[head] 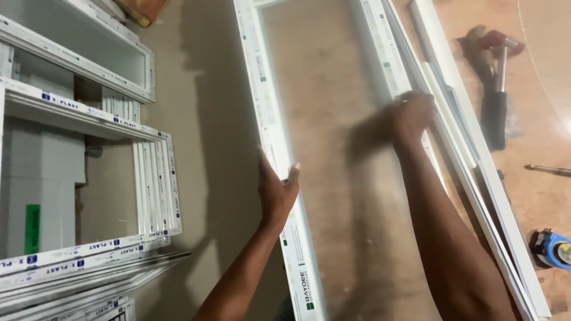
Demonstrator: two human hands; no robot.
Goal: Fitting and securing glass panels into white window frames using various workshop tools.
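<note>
The left hand (275, 189) has its grip pinching the left rail of a long white window frame (270, 113) lying on the brown table (333, 89). The right hand (411, 113) is clamped on the frame's right rail, near a hammer (496, 89) and a blue tape measure (553, 248)

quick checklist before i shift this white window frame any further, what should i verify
1. Left hand gripping the left rail of the white frame: ok.
2. Right hand on the right rail: ok, though blurred.
3. Loose white strips lie right beside the right rail: not ok.
4. Hammer and tape measure away from the frame: ok.
5. Stacked frames on the left stand apart: ok.
6. Frame's far end: cannot tell, out of view.
</note>
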